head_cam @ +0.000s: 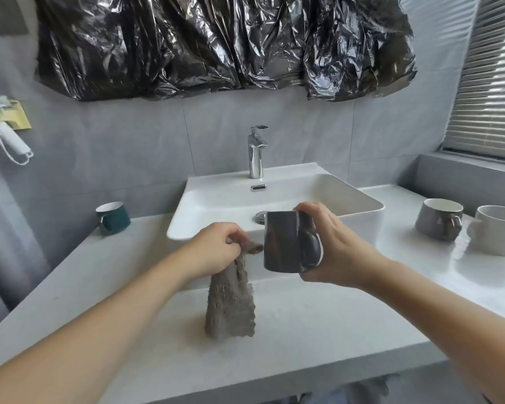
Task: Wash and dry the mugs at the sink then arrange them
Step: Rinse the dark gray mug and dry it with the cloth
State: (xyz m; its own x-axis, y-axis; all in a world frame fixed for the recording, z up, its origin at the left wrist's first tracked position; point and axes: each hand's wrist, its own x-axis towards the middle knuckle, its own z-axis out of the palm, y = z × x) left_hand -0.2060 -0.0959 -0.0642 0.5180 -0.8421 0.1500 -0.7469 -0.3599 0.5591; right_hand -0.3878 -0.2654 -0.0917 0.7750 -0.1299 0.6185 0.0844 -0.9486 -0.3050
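My right hand grips the dark grey mug by its handle side, over the worktop's front edge before the sink. Left hand pinches the grey cloth beside it, probably for drying.

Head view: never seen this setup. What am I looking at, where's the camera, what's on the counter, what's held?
There is no robot here. A person wears one wide-angle camera on the head, looking forward and down, so the two bare arms reaching in from the bottom are their own.

The right hand holds a dark grey mug in front of the white sink, fingers through its handle. The left hand has its grip on a brownish cloth, whose top end touches the mug's side and whose lower end hangs to the counter.

On the counter: a green mug left of the sink, a grey mug and a white mug on the right. The faucet shows no running water.
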